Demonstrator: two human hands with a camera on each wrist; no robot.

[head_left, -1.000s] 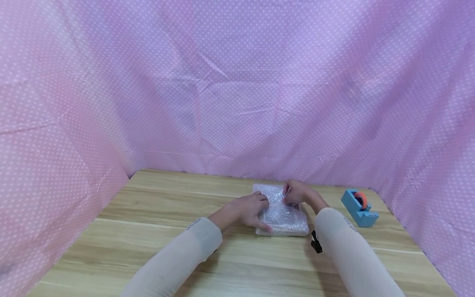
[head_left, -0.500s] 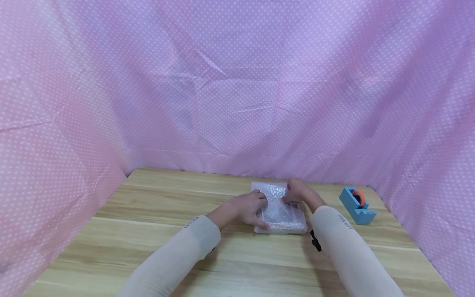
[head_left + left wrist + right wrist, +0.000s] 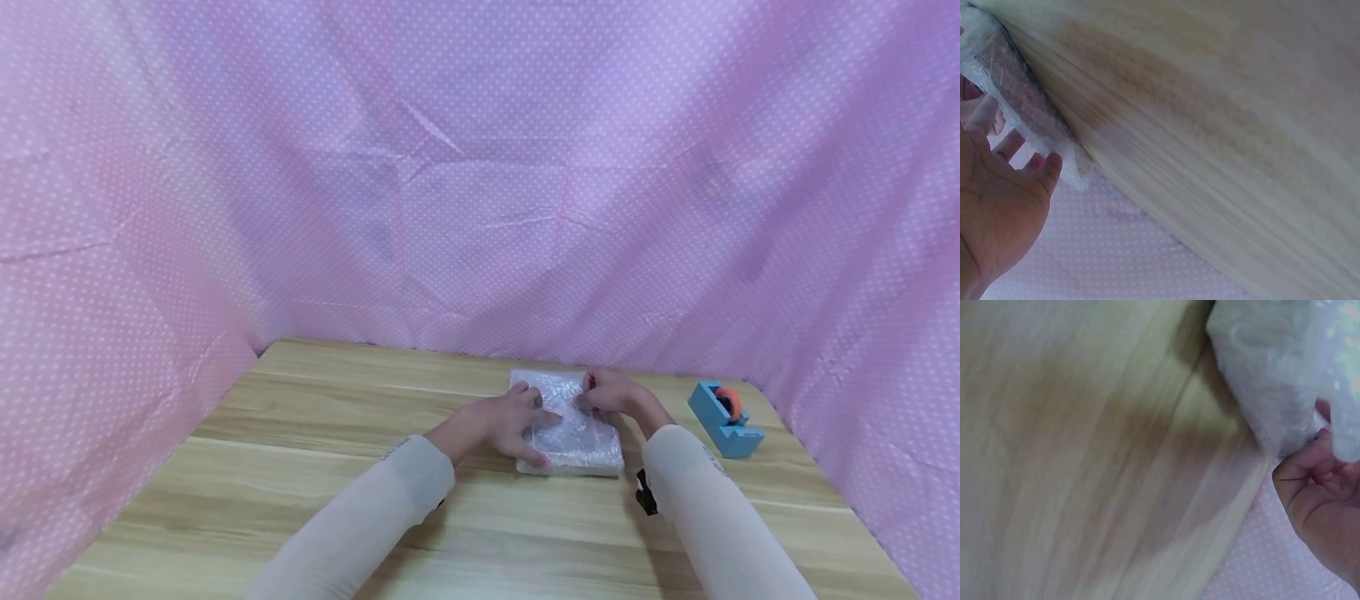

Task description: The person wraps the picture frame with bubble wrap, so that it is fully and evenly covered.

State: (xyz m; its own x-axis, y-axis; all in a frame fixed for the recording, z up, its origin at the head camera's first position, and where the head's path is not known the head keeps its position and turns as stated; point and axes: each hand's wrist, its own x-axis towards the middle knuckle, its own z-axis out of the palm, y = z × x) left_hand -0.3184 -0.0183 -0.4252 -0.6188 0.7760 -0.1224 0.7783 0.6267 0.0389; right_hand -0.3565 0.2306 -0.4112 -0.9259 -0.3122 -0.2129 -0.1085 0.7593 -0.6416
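A flat package in clear bubble wrap (image 3: 566,458) lies on the wooden table, in the head view right of centre. My left hand (image 3: 513,425) rests on its left side with fingers spread, the index finger reaching over the top. In the left wrist view, the left hand's (image 3: 1007,194) fingers lie along the side of the bubble wrap (image 3: 1025,94). At the package's upper right, my right hand (image 3: 611,392) has curled fingers and pinches the wrap. The right wrist view shows the right hand's (image 3: 1329,494) thumb and bent fingers at a wrap edge (image 3: 1266,375); the fingertips are partly hidden.
A blue tape dispenser (image 3: 726,421) with an orange roll stands on the table to the right of the package. Pink dotted cloth (image 3: 480,208) hangs behind and at both sides of the wooden table (image 3: 300,467).
My left index finger has stretched out to the right over the wrap. The right hand has shifted slightly to the right along the package's upper part. The package stays in place.
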